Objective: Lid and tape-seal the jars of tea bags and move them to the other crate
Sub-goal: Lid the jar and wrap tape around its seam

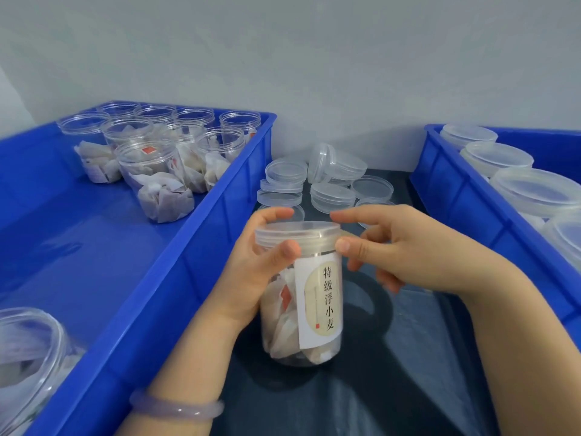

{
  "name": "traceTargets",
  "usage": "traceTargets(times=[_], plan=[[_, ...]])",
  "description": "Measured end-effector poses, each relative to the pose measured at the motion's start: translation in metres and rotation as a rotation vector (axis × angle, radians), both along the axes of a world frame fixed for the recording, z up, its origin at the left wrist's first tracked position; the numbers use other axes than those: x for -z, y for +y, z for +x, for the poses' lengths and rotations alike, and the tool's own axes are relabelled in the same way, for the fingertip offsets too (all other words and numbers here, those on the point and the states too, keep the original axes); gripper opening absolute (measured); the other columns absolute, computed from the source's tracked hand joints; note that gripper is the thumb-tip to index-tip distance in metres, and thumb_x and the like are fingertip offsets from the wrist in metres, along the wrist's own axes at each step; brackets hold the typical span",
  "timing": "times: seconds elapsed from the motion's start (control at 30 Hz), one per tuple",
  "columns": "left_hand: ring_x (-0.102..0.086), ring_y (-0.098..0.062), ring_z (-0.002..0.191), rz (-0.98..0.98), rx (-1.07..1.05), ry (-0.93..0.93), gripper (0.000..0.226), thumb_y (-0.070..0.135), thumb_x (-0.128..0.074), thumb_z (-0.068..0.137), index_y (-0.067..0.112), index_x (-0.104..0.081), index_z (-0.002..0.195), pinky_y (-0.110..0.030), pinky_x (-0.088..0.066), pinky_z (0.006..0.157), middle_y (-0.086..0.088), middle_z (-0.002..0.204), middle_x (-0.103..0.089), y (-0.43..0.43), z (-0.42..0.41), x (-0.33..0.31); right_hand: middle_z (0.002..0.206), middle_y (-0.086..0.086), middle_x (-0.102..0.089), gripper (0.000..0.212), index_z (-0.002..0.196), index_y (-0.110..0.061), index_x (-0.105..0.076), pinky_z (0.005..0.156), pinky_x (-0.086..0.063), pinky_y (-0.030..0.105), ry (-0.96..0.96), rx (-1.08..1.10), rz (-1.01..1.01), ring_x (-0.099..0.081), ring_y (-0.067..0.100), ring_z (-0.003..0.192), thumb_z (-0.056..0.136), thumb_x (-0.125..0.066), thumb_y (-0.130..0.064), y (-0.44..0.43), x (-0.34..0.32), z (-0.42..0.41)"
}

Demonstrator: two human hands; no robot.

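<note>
Between left crate & right crate on the desk, I see the jar upright w/ lid on, left grip curled round its top, right grip pinching the lid.

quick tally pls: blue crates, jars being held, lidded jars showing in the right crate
blue crates: 2 (left crate, right crate)
held jar: 1
lidded jars in the right crate: 4 in view
total: 7
</note>
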State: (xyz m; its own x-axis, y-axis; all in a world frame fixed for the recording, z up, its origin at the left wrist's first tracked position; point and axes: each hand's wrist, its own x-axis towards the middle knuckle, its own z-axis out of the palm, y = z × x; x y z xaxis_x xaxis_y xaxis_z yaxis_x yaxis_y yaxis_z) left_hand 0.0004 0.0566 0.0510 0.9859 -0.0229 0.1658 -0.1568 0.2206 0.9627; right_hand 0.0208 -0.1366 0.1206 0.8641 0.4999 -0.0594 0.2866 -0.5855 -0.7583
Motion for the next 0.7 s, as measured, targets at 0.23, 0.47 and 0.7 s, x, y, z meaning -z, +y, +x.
traceTargets(times=[0.23,0.47,0.7], plan=[[-0.061,-0.003,0.109,0.227,-0.156,-0.091,0.092,0.047,-0.083,0.041,0.029,-0.047,0.125,-0.023,-0.052,0.085,0.014,0.114,-0.065,-0.001,-0.002,0.001,0.071,0.004,-0.06,0.056,0.111,-0.041,-0.056,0.051,-0.048,0.023,-0.114,0.093,-0.076,-0.053,0.001,0.045,0.06,-0.062,-0.063,0.0,-0.007,-0.006],[-0.063,0.001,0.101,0.227,-0.338,-0.048,0.095,0.057,-0.079,0.034,0.032,-0.049,0.12,-0.018,-0.052,0.078,0.012,0.112,-0.064,-0.006,-0.001,0.002,0.077,-0.007,-0.061,0.039,0.108,-0.051,-0.054,0.047,-0.044,0.019,-0.092,0.014,-0.054,-0.057,0.006,0.049,0.069,-0.058,-0.056,0.007,-0.012,-0.015],[-0.069,-0.004,0.083,0.051,-0.263,-0.051,0.081,0.039,-0.08,0.036,0.022,-0.056,0.112,-0.017,-0.052,0.067,0.009,0.091,-0.072,0.0,0.003,-0.001,0.058,-0.023,-0.059,0.043,0.091,-0.043,-0.06,0.051,-0.037,0.021,-0.228,0.147,-0.136,-0.052,0.001,0.049,0.061,-0.047,-0.07,0.006,-0.017,-0.017]])
